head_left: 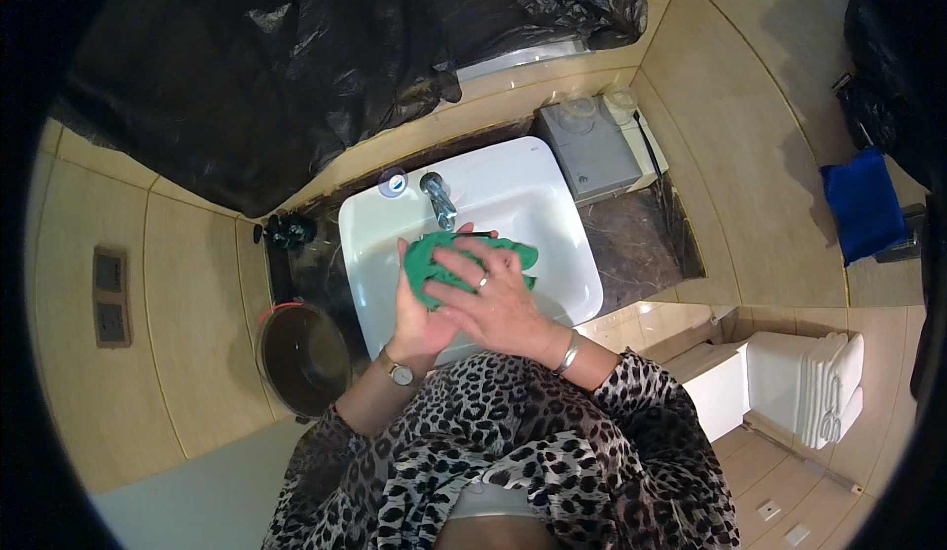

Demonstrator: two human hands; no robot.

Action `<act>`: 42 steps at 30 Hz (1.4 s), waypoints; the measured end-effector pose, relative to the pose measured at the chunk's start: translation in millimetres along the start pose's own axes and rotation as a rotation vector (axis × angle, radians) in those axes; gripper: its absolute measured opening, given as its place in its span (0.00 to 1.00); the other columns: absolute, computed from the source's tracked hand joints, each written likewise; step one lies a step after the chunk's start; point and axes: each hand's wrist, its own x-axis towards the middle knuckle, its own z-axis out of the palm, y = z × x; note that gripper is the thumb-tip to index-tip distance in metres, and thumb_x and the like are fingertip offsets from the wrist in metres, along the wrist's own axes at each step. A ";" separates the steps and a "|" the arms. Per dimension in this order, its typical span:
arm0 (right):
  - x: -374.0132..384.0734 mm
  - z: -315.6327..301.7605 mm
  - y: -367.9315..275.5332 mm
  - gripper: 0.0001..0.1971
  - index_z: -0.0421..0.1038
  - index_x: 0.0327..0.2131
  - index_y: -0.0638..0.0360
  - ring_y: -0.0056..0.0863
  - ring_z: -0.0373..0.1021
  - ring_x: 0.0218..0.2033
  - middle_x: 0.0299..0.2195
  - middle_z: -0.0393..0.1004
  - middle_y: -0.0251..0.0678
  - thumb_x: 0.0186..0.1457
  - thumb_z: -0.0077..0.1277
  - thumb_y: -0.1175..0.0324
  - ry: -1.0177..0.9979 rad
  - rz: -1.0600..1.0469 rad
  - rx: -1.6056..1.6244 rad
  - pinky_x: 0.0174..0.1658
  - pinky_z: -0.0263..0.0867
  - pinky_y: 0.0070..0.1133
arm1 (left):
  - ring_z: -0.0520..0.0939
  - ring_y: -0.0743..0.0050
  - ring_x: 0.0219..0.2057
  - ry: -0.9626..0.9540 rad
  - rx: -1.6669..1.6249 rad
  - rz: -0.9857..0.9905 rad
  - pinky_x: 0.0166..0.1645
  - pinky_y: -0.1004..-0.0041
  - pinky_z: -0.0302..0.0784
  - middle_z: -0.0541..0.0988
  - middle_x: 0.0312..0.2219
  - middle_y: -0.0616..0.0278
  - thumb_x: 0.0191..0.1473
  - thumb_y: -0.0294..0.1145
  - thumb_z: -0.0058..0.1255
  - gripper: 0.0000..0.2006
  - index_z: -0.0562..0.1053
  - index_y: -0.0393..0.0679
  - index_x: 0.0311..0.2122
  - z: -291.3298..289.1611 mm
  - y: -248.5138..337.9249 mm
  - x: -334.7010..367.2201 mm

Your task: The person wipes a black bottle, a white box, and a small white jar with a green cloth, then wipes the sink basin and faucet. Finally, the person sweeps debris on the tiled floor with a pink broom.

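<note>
One big black plastic sheet (227,67) hangs across the upper left of the frame, and its ragged lower edge could get splashed if water were thrown about. In the middle sits the white washbasin (557,244), its smooth bowl below the hands, where anything let go would probably slide. At the lower left stands a dark bucket (301,358), near enough to the left forearm to be knocked by a careless elbow. At the upper right, a grey box (592,150) might get wet if drips carried past the basin. From where I stand, the green cloth (429,264) is over the bowl, between the hands: the left hand (419,318) cups it from beneath, while the right hand (498,298) lies across its top, fingers spread, whether gripping or only pressing I cannot tell. A loose fold could slip out there. The chrome faucet (437,200) is close beyond the cloth, so a quick forward push might rap knuckles on it. The wristwatch (400,372) could take water, and threads might snag on the ring (483,281).
</note>
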 end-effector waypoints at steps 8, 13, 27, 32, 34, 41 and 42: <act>-10.2 -3.3 52.5 0.13 0.71 0.43 0.63 0.40 0.70 0.42 0.44 0.70 0.47 0.54 0.52 0.71 0.329 0.569 0.489 0.47 0.66 0.26 | 0.72 0.63 0.53 0.093 0.349 -0.054 0.58 0.64 0.66 0.70 0.51 0.56 0.53 0.23 0.48 0.26 0.61 0.38 0.59 -12.8 -2.2 -18.9; 15.9 -30.2 17.8 0.17 0.71 0.47 0.57 0.41 0.69 0.41 0.42 0.71 0.40 0.51 0.54 0.70 0.081 -0.005 0.230 0.46 0.65 0.26 | 0.75 0.68 0.48 0.065 0.903 -0.172 0.51 0.70 0.73 0.74 0.46 0.56 0.53 0.21 0.50 0.22 0.65 0.36 0.54 -19.8 8.7 -19.3; -7.9 -30.1 53.9 0.26 0.68 0.52 0.58 0.22 0.68 0.46 0.45 0.73 0.32 0.47 0.62 0.72 -0.212 0.466 0.977 0.51 0.63 0.22 | 0.79 0.68 0.41 0.210 0.483 -0.191 0.48 0.71 0.74 0.77 0.41 0.57 0.47 0.18 0.49 0.22 0.68 0.33 0.51 -9.8 22.1 -25.5; -8.4 -9.7 46.9 0.21 0.68 0.50 0.60 0.17 0.69 0.41 0.42 0.74 0.31 0.50 0.58 0.77 -0.086 0.713 1.224 0.44 0.67 0.16 | 0.77 0.74 0.43 0.311 0.759 0.153 0.47 0.73 0.74 0.76 0.43 0.60 0.50 0.21 0.52 0.23 0.66 0.36 0.53 -0.8 3.0 -15.2; -6.7 -8.2 45.8 0.20 0.69 0.48 0.60 0.17 0.69 0.42 0.41 0.74 0.31 0.50 0.59 0.75 -0.031 0.737 1.232 0.45 0.67 0.17 | 0.77 0.77 0.42 0.251 0.741 -0.013 0.47 0.74 0.74 0.76 0.43 0.62 0.51 0.21 0.53 0.22 0.66 0.37 0.53 -7.6 7.4 -14.2; -7.0 5.1 40.7 0.17 0.70 0.44 0.59 0.18 0.70 0.41 0.39 0.76 0.33 0.49 0.60 0.75 0.187 0.740 1.189 0.44 0.67 0.17 | 0.78 0.78 0.41 0.346 0.781 0.110 0.46 0.75 0.74 0.77 0.42 0.60 0.50 0.20 0.56 0.16 0.73 0.37 0.47 -16.5 6.4 -8.9; -6.6 7.7 40.0 0.18 0.70 0.44 0.59 0.21 0.70 0.40 0.38 0.75 0.34 0.48 0.60 0.75 0.235 0.735 1.039 0.44 0.67 0.18 | 0.76 0.77 0.43 0.391 0.802 0.193 0.48 0.76 0.73 0.76 0.43 0.60 0.50 0.20 0.57 0.17 0.72 0.36 0.47 -19.4 4.8 -7.2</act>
